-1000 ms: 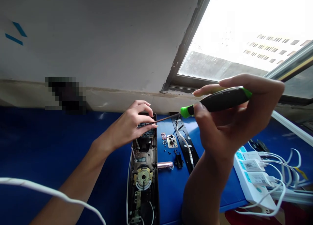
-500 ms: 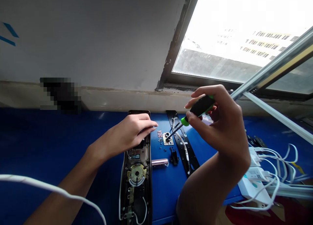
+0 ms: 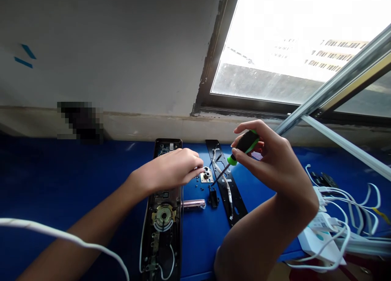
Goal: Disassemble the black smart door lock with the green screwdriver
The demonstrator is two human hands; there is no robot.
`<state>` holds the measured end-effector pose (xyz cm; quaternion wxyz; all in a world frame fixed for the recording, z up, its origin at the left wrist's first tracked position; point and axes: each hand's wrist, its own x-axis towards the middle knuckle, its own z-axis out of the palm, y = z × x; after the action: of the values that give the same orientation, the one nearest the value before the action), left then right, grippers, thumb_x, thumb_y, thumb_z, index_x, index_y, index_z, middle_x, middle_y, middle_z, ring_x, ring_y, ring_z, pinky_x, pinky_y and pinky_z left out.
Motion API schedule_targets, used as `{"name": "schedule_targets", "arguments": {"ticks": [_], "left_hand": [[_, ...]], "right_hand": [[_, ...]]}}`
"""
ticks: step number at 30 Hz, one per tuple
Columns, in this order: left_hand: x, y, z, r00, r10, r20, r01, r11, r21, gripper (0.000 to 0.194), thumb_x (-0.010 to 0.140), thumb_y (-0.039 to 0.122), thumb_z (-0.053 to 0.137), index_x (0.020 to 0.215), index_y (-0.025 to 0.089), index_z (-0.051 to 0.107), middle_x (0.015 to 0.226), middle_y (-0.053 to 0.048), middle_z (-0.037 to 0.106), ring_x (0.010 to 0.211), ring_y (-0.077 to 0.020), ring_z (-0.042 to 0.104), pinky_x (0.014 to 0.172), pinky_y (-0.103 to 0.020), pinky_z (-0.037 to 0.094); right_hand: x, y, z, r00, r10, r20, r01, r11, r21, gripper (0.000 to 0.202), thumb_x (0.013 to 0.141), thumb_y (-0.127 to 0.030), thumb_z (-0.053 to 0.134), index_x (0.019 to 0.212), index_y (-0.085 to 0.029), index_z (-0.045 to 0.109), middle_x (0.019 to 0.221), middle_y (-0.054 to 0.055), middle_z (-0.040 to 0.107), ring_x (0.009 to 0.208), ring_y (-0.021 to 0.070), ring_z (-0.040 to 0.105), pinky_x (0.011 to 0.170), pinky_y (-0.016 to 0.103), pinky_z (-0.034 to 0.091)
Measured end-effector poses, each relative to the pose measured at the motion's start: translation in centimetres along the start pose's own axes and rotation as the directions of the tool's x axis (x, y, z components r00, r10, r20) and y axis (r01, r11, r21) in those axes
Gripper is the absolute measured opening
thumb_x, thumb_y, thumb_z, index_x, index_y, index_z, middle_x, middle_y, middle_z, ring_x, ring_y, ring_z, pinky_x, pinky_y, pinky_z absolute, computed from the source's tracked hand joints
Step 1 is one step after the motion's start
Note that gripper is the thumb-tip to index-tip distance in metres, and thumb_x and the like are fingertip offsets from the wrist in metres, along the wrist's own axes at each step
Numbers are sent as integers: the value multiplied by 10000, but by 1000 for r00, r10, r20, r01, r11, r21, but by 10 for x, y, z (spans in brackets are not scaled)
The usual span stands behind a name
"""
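A black and green screwdriver (image 3: 245, 145) is in my right hand (image 3: 270, 159), its shaft slanting down-left and its tip near small screws (image 3: 210, 187) on the blue table. My left hand (image 3: 180, 167) reaches over the long open black device (image 3: 164, 220), fingertips pinched at the left edge of a small square board (image 3: 207, 175); what they hold, if anything, is hidden. Just below the screws sits a small black bracket (image 3: 214, 198). A pink cylinder (image 3: 194, 204) lies against the device's right side.
A long black panel (image 3: 227, 183) with a white cable lies right of the board. White power strips (image 3: 322, 236) with tangled cables are at the table's right edge. Another white cable (image 3: 70, 237) crosses the lower left. A wall and window (image 3: 275, 69) stand behind.
The screwdriver tip has left the square board and moved down beside the screws. My left hand has shifted right, to the board's edge. The view has shifted slightly.
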<state>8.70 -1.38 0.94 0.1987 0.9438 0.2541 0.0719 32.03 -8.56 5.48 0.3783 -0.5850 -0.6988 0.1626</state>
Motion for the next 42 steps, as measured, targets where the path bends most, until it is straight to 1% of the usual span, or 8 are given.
{"name": "schedule_targets", "arguments": {"ticks": [4,8,12,15,19,26,33,42], "left_hand": [[24,3,-1,994,-17,111,5,994,108,310,1006,192,508,716,166,613,823,-46,656,667,-146,570,601,-290,372],[47,3,4,979,-11,202,-23,986,166,254,927,128,526,686,169,592,797,-46,637,646,-149,534,569,-294,332],[65,-3,11,948,-32,317,-30,982,187,174,776,78,566,636,178,589,705,-31,596,583,-154,466,533,-315,294],[75,-7,16,931,-64,359,-13,978,208,144,680,45,586,663,179,636,711,-35,623,596,-166,500,539,-312,302],[86,-7,27,914,-113,390,7,965,261,174,656,33,590,698,170,688,773,-64,689,614,-185,567,560,-306,348],[91,-10,49,903,-125,411,-4,954,299,209,672,27,603,747,174,731,797,-70,724,641,-197,627,539,-292,352],[88,-14,53,910,-86,406,-36,959,283,346,735,37,614,975,223,778,972,-71,754,801,-223,680,599,-292,400],[82,-8,57,897,-99,431,-51,945,323,208,722,140,822,899,197,730,897,-46,738,742,-224,670,555,-293,346]], "right_hand": [[-2,8,-6,998,57,12,-56,998,-11,326,841,-317,733,1147,-292,623,872,11,740,745,206,712,711,370,594],[-4,14,-9,998,54,29,-54,999,-5,316,848,-299,722,1145,-298,614,865,-8,726,743,190,705,722,353,593],[-5,16,-11,998,51,28,-50,999,-2,304,847,-261,713,1133,-292,616,825,-24,706,722,172,681,712,334,580],[-6,16,-13,999,40,21,-40,999,-12,319,832,-221,712,1132,-284,622,836,-21,705,742,169,675,714,325,570],[-7,18,-15,999,43,32,-42,999,-32,333,823,-178,699,1130,-282,624,837,-20,693,727,162,661,700,321,560],[-9,26,-17,999,22,32,-21,999,-24,343,818,-167,703,1134,-274,625,802,-12,675,699,170,653,679,339,560],[-10,26,-19,999,24,32,-24,1000,-15,331,830,-185,705,1138,-268,622,820,-13,671,726,168,659,698,338,560],[-10,26,-19,1000,15,19,-14,1000,-23,295,840,-229,715,1117,-262,617,823,-10,658,717,163,642,662,326,544]]}}
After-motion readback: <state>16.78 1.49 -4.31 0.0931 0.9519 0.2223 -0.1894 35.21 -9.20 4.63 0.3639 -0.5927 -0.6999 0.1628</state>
